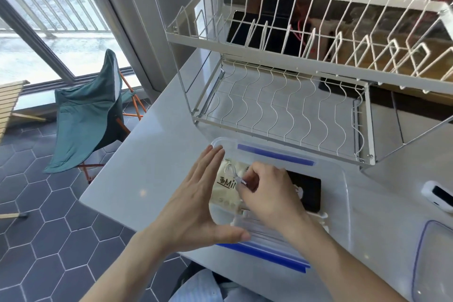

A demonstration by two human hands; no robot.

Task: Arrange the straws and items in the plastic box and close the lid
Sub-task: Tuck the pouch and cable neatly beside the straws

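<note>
A clear plastic box (342, 193) with blue latches stands open on the white counter in front of me. Inside lie a cream printed packet (226, 185), a black flat item (308, 190) and several clear wrapped straws (257, 227) along the near side. My left hand (196, 206) is spread flat against the box's left wall, fingers apart, holding nothing. My right hand (267, 193) is inside the box over the packet, its fingertips pinched on a small clear piece (236, 174). The clear lid (434, 262) lies on the counter at the lower right.
A white two-tier wire dish rack (282, 110) stands just behind the box. A white device with a dark screen (438, 195) rests to the right. The counter's left edge drops to a hexagon-tiled floor with a teal folding chair (90, 117).
</note>
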